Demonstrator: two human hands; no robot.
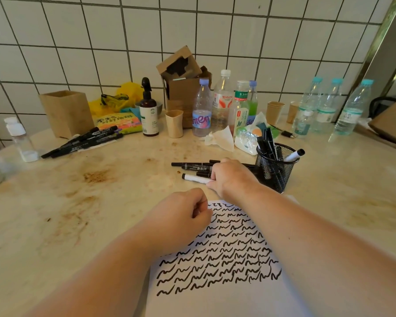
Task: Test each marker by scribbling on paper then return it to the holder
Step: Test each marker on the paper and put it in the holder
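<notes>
A white sheet of paper (226, 294) covered with rows of black scribbles lies in front of me. My left hand (181, 213) rests at its top left corner with fingers curled, holding nothing that I can see. My right hand (229, 177) reaches over several loose markers (192, 167) lying beyond the paper, and its fingers close round a white-barrelled marker (196, 178). A black mesh holder (276, 170) stands to the right with several markers upright in it. More black markers (85, 140) lie at the far left.
Along the tiled wall stand a wooden box (66, 113), a brown spray bottle (149, 115), a beige cup (174, 123), several water bottles (222, 101), paper cups (275, 110), a cardboard box (183, 85) and crumpled tissue (220, 137). The counter (89, 191) is stained.
</notes>
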